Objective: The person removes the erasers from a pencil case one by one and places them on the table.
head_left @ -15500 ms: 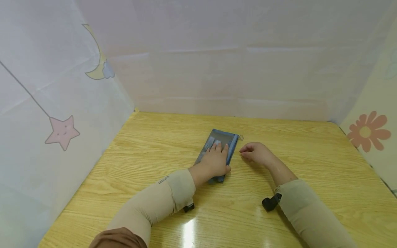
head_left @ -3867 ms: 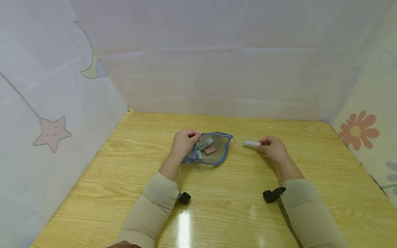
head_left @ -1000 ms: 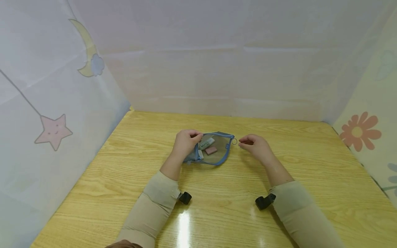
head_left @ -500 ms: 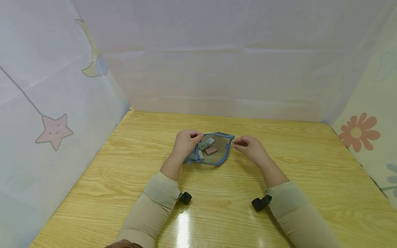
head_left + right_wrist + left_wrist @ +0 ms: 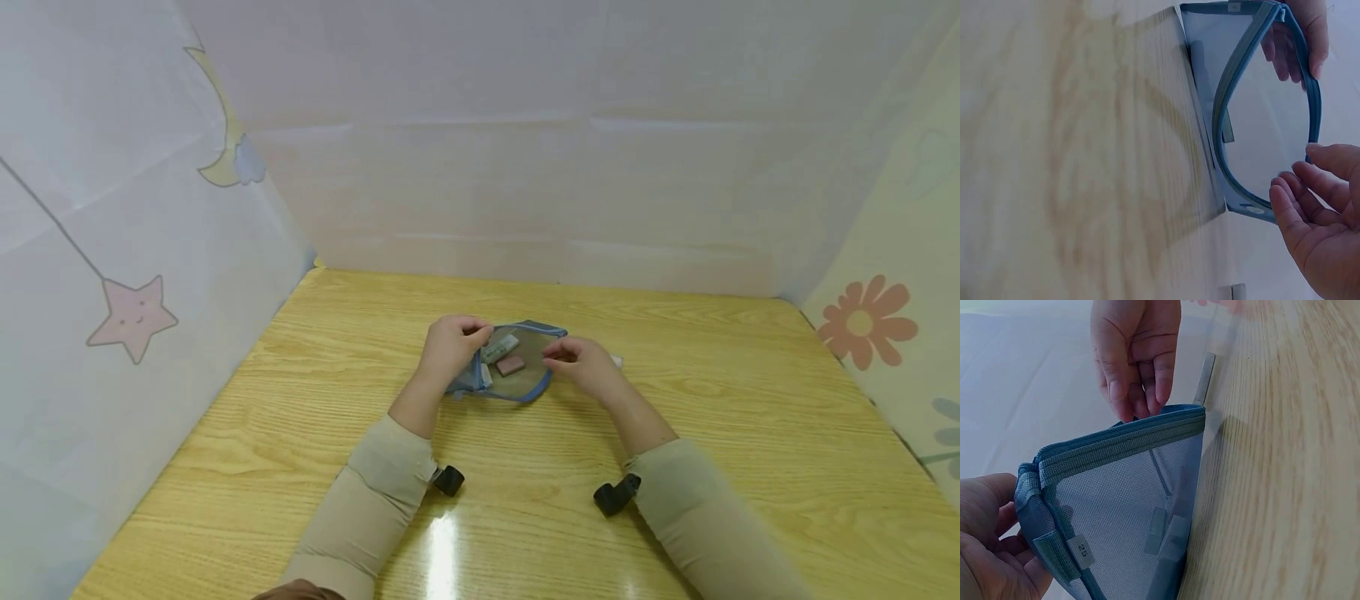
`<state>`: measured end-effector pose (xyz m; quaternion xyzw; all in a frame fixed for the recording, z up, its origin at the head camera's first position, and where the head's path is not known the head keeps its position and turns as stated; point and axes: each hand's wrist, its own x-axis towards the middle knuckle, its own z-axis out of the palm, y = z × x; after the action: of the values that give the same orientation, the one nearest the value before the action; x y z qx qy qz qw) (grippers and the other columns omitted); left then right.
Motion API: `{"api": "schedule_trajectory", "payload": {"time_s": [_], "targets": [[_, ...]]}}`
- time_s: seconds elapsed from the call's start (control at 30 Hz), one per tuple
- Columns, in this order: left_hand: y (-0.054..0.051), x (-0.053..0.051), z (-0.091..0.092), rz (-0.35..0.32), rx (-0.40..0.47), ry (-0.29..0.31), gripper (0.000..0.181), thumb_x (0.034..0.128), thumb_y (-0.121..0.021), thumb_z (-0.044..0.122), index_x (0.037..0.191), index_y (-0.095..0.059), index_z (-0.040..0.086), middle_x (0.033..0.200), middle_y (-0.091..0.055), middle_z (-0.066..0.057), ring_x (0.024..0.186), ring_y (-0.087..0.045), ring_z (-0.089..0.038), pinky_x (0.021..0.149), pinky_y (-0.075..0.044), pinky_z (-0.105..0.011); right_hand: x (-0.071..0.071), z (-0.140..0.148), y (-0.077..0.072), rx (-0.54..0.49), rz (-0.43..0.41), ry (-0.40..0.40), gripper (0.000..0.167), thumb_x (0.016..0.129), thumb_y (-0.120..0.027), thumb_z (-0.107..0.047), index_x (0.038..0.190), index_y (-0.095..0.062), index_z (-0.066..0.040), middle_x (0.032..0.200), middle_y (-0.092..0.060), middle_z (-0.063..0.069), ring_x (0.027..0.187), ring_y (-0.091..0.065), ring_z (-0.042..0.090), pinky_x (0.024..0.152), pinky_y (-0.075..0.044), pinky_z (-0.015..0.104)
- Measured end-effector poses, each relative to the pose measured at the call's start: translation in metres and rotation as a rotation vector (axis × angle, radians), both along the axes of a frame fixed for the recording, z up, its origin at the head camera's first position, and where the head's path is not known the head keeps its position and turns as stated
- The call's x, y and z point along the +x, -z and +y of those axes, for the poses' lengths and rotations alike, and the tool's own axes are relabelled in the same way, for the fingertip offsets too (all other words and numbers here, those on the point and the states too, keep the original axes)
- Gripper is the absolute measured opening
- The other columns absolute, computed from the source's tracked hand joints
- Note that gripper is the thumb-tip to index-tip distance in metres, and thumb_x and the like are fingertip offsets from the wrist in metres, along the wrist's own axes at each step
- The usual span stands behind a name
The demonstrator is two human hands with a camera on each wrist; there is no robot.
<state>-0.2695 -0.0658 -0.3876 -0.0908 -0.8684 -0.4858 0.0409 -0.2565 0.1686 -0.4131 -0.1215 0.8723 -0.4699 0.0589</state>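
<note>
A blue-edged mesh pouch [image 5: 534, 393] lies on the table with its mouth held wide. Inside it show a pink block [image 5: 511, 365], a pale green-and-white block [image 5: 500, 348] and part of a white piece [image 5: 486, 375]. At the pouch's left end, my left hand [image 5: 448, 346] pinches the edge; the left wrist view shows these fingers [image 5: 1007, 519] beside the zip. My right hand [image 5: 588, 367] is at the right end of the mouth, its fingers loosely bent near the rim, holding nothing visible. Whether the fingertips touch the rim is unclear.
A white object [image 5: 617, 361] lies on the wooden table [image 5: 525, 517] just behind my right hand, partly hidden by it. Pale printed cloth [image 5: 480, 183] stands around the back and sides of the table. Both wrists carry a small black camera [image 5: 448, 481].
My right hand released the white piece that it held several seconds ago, then moved left past the ring to the pouch's rim. My left hand keeps its place.
</note>
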Motion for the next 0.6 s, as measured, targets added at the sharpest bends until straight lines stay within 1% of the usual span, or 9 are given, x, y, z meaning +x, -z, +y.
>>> {"api": "schedule_trajectory", "payload": {"time_s": [0.1,0.23,0.33,0.47,0.53,0.6], "targets": [[-0.001,0.0,0.0,0.0,0.004,0.005,0.016,0.088,-0.062,0.027,0.088,-0.073,0.016,0.08,-0.066,0.004,0.073,-0.058,-0.013,0.063,-0.047,-0.027,-0.001,-0.004,0.001,0.013,-0.002,-0.004,0.028,0.089,-0.061,-0.018,0.11,-0.061,0.0,0.103,-0.061,0.01,0.094,-0.056,0.023,0.077,-0.048,0.033],[0.0,-0.001,0.001,-0.008,0.005,0.009,0.016,0.0881,-0.061,0.027,0.091,-0.073,0.016,0.082,-0.067,0.004,0.075,-0.059,-0.012,0.065,-0.048,-0.027,-0.002,-0.009,0.003,0.034,-0.007,0.003,0.026,0.089,-0.06,-0.019,0.11,-0.062,-0.002,0.103,-0.061,0.009,0.095,-0.056,0.023,0.078,-0.047,0.035],[0.001,-0.002,0.002,-0.012,-0.001,0.007,0.017,0.088,-0.062,0.028,0.091,-0.073,0.017,0.083,-0.067,0.004,0.077,-0.059,-0.012,0.066,-0.049,-0.027,-0.004,-0.012,0.006,0.043,-0.009,0.007,0.025,0.09,-0.06,-0.018,0.109,-0.063,-0.002,0.102,-0.061,0.008,0.095,-0.056,0.023,0.078,-0.047,0.036],[0.001,-0.002,0.002,-0.012,-0.005,0.004,0.016,0.0874,-0.062,0.028,0.091,-0.074,0.017,0.086,-0.068,0.004,0.081,-0.06,-0.012,0.068,-0.049,-0.028,-0.004,-0.017,0.01,0.083,-0.013,-0.001,0.024,0.09,-0.06,-0.018,0.108,-0.064,-0.004,0.101,-0.062,0.008,0.094,-0.057,0.023,0.078,-0.048,0.037],[0.0,-0.001,0.003,-0.013,-0.007,0.002,0.017,0.0872,-0.063,0.028,0.091,-0.074,0.016,0.088,-0.068,0.004,0.083,-0.06,-0.012,0.07,-0.049,-0.029,-0.005,-0.019,0.012,0.11,-0.011,-0.012,0.025,0.09,-0.059,-0.019,0.11,-0.063,-0.004,0.102,-0.062,0.009,0.095,-0.057,0.023,0.078,-0.048,0.037],[0.0,-0.001,0.003,-0.011,-0.009,0.001,0.018,0.087,-0.063,0.028,0.093,-0.074,0.014,0.09,-0.068,0.004,0.085,-0.06,-0.012,0.072,-0.049,-0.029,-0.005,-0.023,0.015,0.12,-0.019,-0.006,0.028,0.09,-0.06,-0.019,0.113,-0.061,-0.003,0.106,-0.062,0.01,0.098,-0.057,0.024,0.08,-0.048,0.037]]}}
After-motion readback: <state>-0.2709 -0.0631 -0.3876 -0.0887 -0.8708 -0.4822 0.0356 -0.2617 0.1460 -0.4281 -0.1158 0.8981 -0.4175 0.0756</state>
